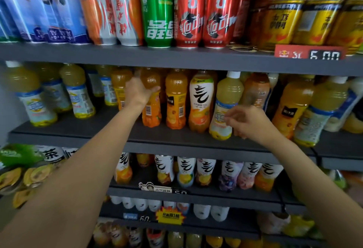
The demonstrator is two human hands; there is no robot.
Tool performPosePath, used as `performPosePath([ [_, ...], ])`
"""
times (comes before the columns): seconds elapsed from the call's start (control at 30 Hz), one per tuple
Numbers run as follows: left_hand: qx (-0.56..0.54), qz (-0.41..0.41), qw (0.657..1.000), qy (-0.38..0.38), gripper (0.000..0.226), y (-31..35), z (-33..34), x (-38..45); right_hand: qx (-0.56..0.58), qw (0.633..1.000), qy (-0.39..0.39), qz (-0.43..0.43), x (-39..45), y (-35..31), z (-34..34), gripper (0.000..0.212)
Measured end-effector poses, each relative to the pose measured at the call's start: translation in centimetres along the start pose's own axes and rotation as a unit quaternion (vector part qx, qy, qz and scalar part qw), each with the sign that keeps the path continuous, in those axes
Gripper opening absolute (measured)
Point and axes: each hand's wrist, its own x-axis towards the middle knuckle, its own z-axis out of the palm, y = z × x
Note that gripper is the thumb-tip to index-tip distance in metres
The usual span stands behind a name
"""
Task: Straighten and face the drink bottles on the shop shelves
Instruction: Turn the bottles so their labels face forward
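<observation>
Closest to me are my two bare forearms, reaching up from the bottom corners toward the dark grey metal middle shelf point(78, 130). At the far left of that shelf stand pale yellow juice bottles with white-and-blue labels point(77, 90), blurred and leaning. Moving right, my left hand point(138, 92) wraps around the upper body of a clear plastic orange-drink bottle with an orange label point(151, 98), thumb on its right side, fingers behind it; the barcode faces outward, and the bottle stands at the shelf's front edge. Just beside it on the right stands a second orange bottle with a dark label patch point(175, 100), then a white-sleeved bottle with a large black brush character point(200, 100), tilted slightly. Next comes a white-capped pale yellow juice bottle point(225, 106), leaning left. My right hand point(249, 122) hovers in front of its lower label, fingers loosely curled and gripping nothing; whether the fingertips touch the label I cannot tell.
</observation>
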Motion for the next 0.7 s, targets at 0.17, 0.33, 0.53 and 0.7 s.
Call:
performPosePath([
  [0.17,-0.017,0.017,0.999,-0.025,0.08,-0.4,0.3,-1.4,-0.075,0.965,0.252,-0.007,0.4,-1.1,-0.5,0.045],
  [0.33,-0.066,0.088,0.988,0.11,0.052,-0.4,0.6,-7.6,-0.152,0.973,0.166,0.044,3.6,-1.8,0.0,0.078],
  [0.53,-0.058,0.209,0.976,0.007,0.048,1.4,1.2,-12.3,-0.093,0.973,0.209,0.02,3.6,-1.3,1.4,0.084],
  [0.7,-0.075,0.238,0.96,-0.13,0.069,2.5,2.1,-13.9,-0.031,0.97,0.235,-0.048,0.8,-1.4,1.5,0.081],
])
